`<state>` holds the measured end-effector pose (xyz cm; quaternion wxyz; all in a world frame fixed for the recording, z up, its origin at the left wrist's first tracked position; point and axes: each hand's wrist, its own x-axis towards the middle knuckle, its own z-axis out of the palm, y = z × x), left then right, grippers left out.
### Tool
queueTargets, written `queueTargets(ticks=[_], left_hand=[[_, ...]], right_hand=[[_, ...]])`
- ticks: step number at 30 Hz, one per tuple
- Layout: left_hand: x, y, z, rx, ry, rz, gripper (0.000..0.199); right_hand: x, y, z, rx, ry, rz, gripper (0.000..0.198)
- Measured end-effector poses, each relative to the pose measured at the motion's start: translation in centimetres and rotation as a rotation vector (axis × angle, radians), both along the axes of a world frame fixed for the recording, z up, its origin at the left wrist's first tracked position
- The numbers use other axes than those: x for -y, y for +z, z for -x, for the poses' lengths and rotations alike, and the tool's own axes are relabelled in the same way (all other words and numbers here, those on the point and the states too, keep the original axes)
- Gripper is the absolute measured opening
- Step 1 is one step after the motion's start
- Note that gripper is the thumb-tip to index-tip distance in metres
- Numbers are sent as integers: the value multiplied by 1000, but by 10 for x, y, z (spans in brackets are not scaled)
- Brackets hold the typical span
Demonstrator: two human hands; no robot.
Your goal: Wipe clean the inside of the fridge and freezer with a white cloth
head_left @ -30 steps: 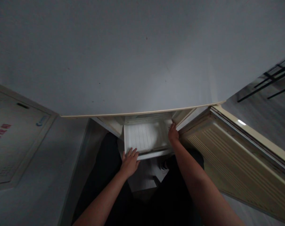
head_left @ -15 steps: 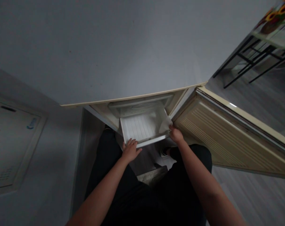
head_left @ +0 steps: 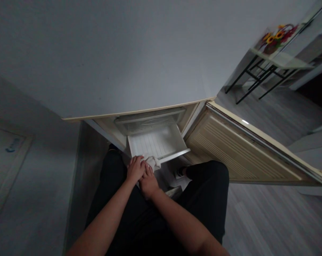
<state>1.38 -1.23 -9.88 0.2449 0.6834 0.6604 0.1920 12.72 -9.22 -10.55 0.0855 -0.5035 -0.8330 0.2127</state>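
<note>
A white drawer (head_left: 161, 140) is pulled out of a low fridge-like cabinet. My left hand (head_left: 135, 169) grips the front left corner of the drawer, its fingers curled over the rim. Right beside it, touching it, my right hand (head_left: 149, 183) is closed on a crumpled white cloth (head_left: 153, 163). The cloth lies over the drawer's front edge, bunched near the left corner. Part of the cloth is hidden beneath my fingers.
The cabinet's cream door (head_left: 238, 149) stands wide open on the right. A pale wall (head_left: 139, 53) rises above the cabinet. My legs (head_left: 208, 185) straddle the drawer. Further right are a table (head_left: 285, 59) with thin black legs and a basket of flowers (head_left: 276, 39).
My right hand has slid from the drawer's right front corner to its left one, bringing the cloth along. My left hand stays at the left corner. The view has turned a little right.
</note>
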Motion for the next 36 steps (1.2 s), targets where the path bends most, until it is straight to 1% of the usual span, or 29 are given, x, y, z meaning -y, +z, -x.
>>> queueTargets(ticks=[1,3,5,7,9,12,14,15,16,19,20,21,24,26,29,33,36], left_hand=[[2,1,0,0,6,-1,30],[5,3,0,-1,4,5,39],[11,5,-2,0,-7,22,47],[21,8,-6,-21,-20,60,52],[31,12,-12,-86,-69,131,55],[39,19,-18,-190,-175,229,59],[38,24,-20,-189,-201,212,64],[36,26,-20,-172,-205,180,64],[33,28,-19,-150,-211,145,59],[27,31,-14,-97,-261,78,27],[26,32,-12,-90,-284,75,18],[26,32,-10,-88,-307,82,14],[28,31,-5,-121,-369,155,15],[32,30,-3,-177,-404,219,17],[38,29,0,-272,-450,279,17],[41,33,1,-306,-446,311,29],[35,35,-3,-297,-477,267,32]], right_hand=[[-1,-1,-3,-3,-29,-17,55],[-8,-1,-19,-2,-148,-37,63],[-17,1,-44,14,-341,-22,69],[-26,1,-70,28,-540,-3,70],[-32,1,-93,21,-692,-11,72],[-40,1,-118,-26,-841,-34,78],[-45,0,-131,-75,-907,-28,81],[-48,-1,-137,-105,-936,-18,82],[-51,-3,-142,-139,-967,-5,84],[-62,-8,-155,-241,-1059,73,90],[-66,-10,-159,-269,-1084,96,91],[-70,-11,-162,-295,-1103,109,92],[-80,-15,-166,-406,-1180,106,90],[-87,-16,-166,-539,-1233,111,83],[-95,-16,-165,-704,-1266,165,72],[-99,-19,-167,-724,-1302,241,64],[-98,-22,-166,-746,-1321,267,64]])
